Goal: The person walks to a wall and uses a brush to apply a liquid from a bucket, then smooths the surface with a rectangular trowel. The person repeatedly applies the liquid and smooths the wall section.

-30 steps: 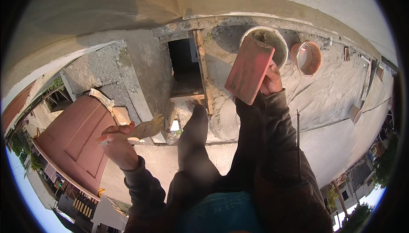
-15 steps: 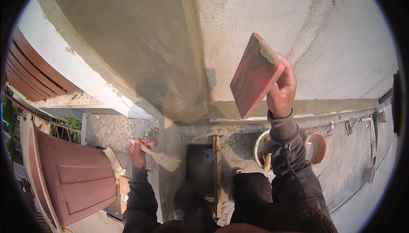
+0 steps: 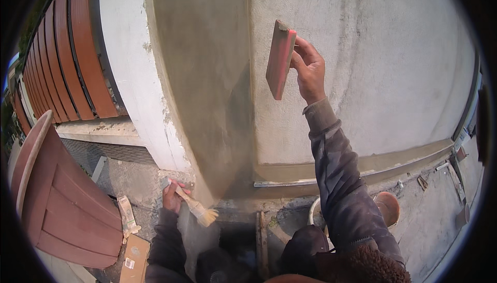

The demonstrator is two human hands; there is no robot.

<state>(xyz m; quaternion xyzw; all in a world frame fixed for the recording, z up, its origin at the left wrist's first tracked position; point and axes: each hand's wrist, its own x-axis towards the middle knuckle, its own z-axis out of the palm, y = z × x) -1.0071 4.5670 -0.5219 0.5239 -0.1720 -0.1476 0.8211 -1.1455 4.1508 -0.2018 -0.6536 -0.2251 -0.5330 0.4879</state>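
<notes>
My right hand (image 3: pixel 309 69) is raised in front of the wall, gripping a red plastering float (image 3: pixel 280 61) from its right side. The float stands tilted on edge, with grey mortar stuck to its upper corner; its handle is hidden. Low on the left, my left hand (image 3: pixel 174 197) is closed round the handle of a wide paintbrush (image 3: pixel 199 210), pale bristles pointing down to the right. Behind the float rises a wall: a damp brownish plaster strip (image 3: pixel 202 76) beside a rough whitish surface (image 3: pixel 373 76).
A large reddish-brown planter (image 3: pixel 72 210) stands at left, near a cardboard box (image 3: pixel 133 259). Below me lies a dark pit (image 3: pixel 238 241) edged by a wooden board (image 3: pixel 262 241). Buckets, one reddish (image 3: pixel 387 208), stand at right beneath a wall ledge (image 3: pixel 362 169).
My view has tilted up and turned, showing more wall. My right hand has moved up the wall with the float, now seen more edge-on. The brush remains in my left hand.
</notes>
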